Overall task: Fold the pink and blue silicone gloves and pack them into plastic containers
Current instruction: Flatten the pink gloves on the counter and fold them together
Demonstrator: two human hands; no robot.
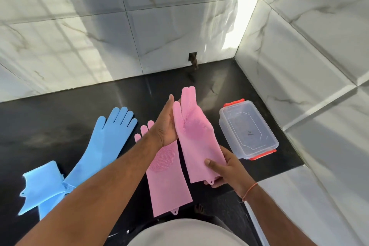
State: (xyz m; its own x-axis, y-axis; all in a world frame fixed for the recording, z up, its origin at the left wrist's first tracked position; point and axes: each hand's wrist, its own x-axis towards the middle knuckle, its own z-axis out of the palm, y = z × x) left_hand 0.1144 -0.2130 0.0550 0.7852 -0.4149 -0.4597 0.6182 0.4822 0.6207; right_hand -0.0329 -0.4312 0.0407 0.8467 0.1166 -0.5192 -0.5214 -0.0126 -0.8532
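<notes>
I hold one pink silicone glove lifted above the black counter, fingers pointing away. My right hand grips its cuff, and my left hand presses flat against its left edge near the palm. A second pink glove lies flat on the counter below, partly hidden by my left forearm. One blue glove lies stretched out at the left. Another blue glove lies folded at the near left. A clear plastic container with red clips sits at the right, lid on.
White marble-tiled walls close the counter at the back and right. A small hole with a pipe stub is in the back wall. The counter's front edge is near my torso, with a bare foot on the floor below.
</notes>
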